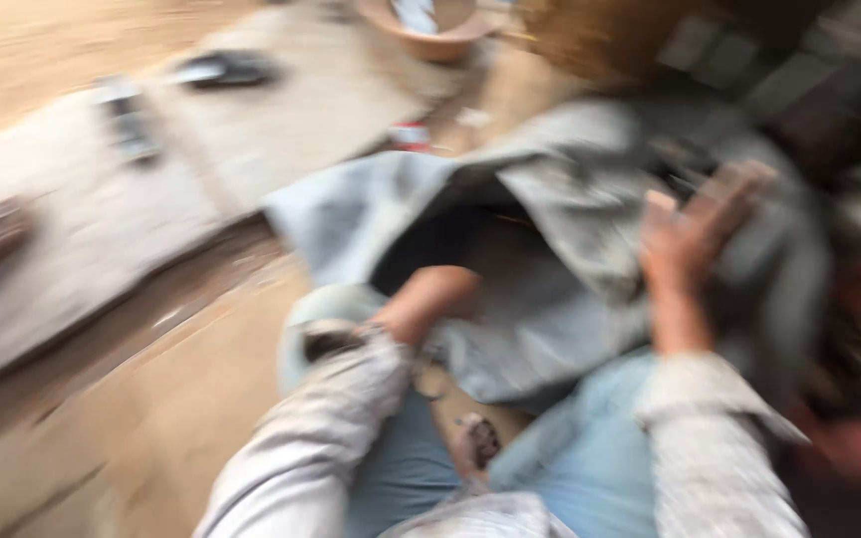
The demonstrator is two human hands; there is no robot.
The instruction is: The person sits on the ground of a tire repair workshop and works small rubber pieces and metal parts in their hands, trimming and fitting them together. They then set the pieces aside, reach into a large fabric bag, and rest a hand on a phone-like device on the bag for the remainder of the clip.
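Observation:
The picture is badly blurred by motion. A large grey sack (550,289) lies open in front of me over my knees in blue trousers. My left hand (430,299) reaches into its dark mouth, so its fingers are hidden inside. My right hand (695,234) rests on the sack's upper right side with its fingers spread, pressing on or lifting the cloth. Both arms wear pale long sleeves.
A flat grey slab (151,199) with dark tools (226,68) on it runs across the left. A round brown bowl (430,30) stands at the top. Sandy ground (151,428) lies lower left. Dark clutter (829,90) fills the right side.

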